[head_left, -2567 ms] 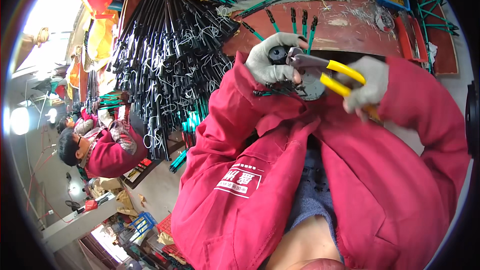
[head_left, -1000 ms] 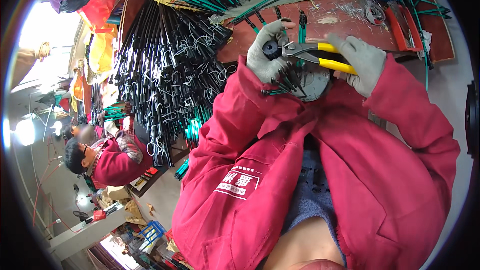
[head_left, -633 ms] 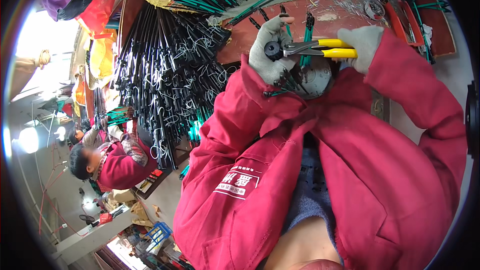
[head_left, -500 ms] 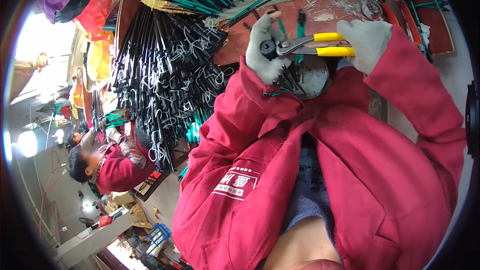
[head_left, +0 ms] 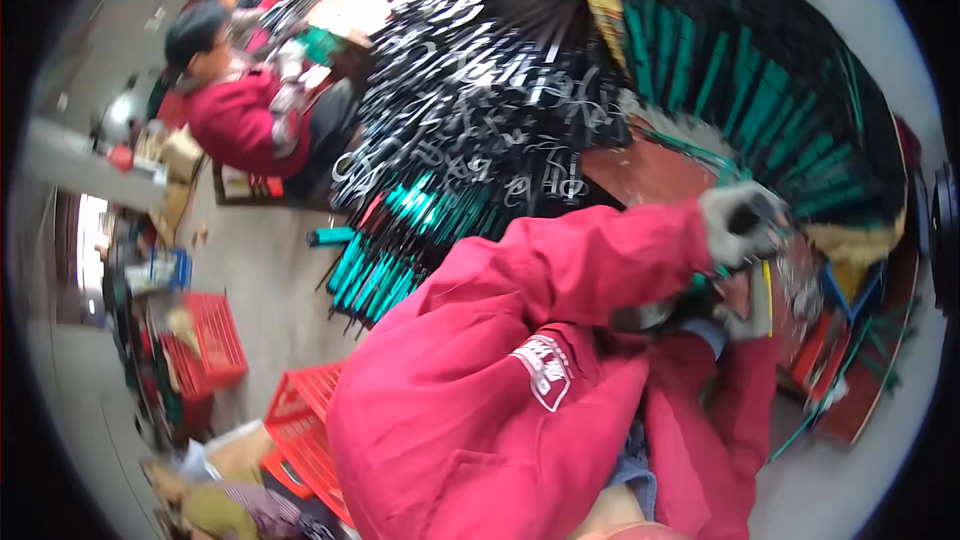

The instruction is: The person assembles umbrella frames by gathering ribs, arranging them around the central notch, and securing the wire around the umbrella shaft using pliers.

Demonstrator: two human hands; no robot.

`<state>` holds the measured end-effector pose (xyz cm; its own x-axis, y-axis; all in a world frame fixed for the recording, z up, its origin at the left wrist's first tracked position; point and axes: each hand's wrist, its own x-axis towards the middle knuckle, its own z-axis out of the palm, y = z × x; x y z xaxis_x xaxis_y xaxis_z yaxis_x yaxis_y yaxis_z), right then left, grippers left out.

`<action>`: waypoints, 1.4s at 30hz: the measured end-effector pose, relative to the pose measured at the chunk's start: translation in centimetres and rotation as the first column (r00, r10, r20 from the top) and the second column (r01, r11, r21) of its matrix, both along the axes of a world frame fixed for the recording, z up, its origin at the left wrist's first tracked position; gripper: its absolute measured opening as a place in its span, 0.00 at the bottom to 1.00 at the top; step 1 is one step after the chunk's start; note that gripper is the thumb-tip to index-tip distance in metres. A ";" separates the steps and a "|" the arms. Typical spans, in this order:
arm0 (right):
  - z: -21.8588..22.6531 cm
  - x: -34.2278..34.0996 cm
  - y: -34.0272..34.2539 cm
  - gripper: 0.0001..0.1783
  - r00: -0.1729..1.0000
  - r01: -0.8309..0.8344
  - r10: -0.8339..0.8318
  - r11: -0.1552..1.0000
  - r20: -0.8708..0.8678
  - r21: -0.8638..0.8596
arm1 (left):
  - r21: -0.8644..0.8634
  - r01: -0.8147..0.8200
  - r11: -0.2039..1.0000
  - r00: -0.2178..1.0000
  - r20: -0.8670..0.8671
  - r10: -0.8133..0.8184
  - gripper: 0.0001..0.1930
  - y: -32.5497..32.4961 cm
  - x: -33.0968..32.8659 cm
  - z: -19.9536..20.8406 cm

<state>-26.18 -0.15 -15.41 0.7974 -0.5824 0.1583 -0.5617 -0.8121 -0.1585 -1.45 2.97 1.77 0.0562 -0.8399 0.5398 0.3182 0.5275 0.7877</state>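
Observation:
My left hand (head_left: 738,230), in a pale work glove, is out in front at the right of the view, blurred by motion. A dark round part (head_left: 743,219) shows within its curled fingers. Just below it, my right hand (head_left: 748,318), also gloved, is mostly hidden behind the left sleeve and hand. A yellow handle of the pliers (head_left: 767,285) sticks up from that right hand; the jaws cannot be made out. Beneath both hands lies the reddish work surface (head_left: 655,172).
Black rods with white loops (head_left: 480,110) heap up at the upper middle, green-and-black rods (head_left: 385,260) below. More green rods (head_left: 745,90) fill a bin at the upper right. A co-worker (head_left: 240,105) sits at left. Red crates (head_left: 205,345) stand on the floor.
My view has swung left, so the heaps and co-worker sit further right and hands lie lower right. The pliers, plainly seen before near the round part, are now mostly hidden.

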 end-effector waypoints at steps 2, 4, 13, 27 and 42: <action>2.6 3.8 3.2 0.44 0.750 -0.479 -0.091 0.610 0.656 0.632 | 0.030 0.168 0.985 0.984 0.061 -0.169 0.14 -0.6 -1.0 0.4; 4.3 4.2 4.9 0.42 0.642 -0.548 -0.310 0.455 0.701 0.702 | 0.235 0.518 0.823 0.850 -0.246 -0.465 0.22 0.1 -0.8 3.8; 9.1 3.9 2.7 0.25 0.815 -0.095 -0.177 0.898 0.551 0.429 | 0.238 0.131 0.962 0.989 0.039 -0.144 0.53 2.2 -1.7 2.3; 3.2 -22.8 -18.6 0.10 0.611 0.767 -0.755 0.639 -0.239 -0.055 | 0.142 -0.183 0.973 0.923 0.366 0.121 0.23 3.0 -0.3 -6.2; 1.3 -24.7 -20.3 0.12 0.609 0.790 -0.767 0.610 -0.202 0.065 | 0.252 -0.156 0.955 0.932 0.358 0.058 0.20 4.6 -0.1 -5.8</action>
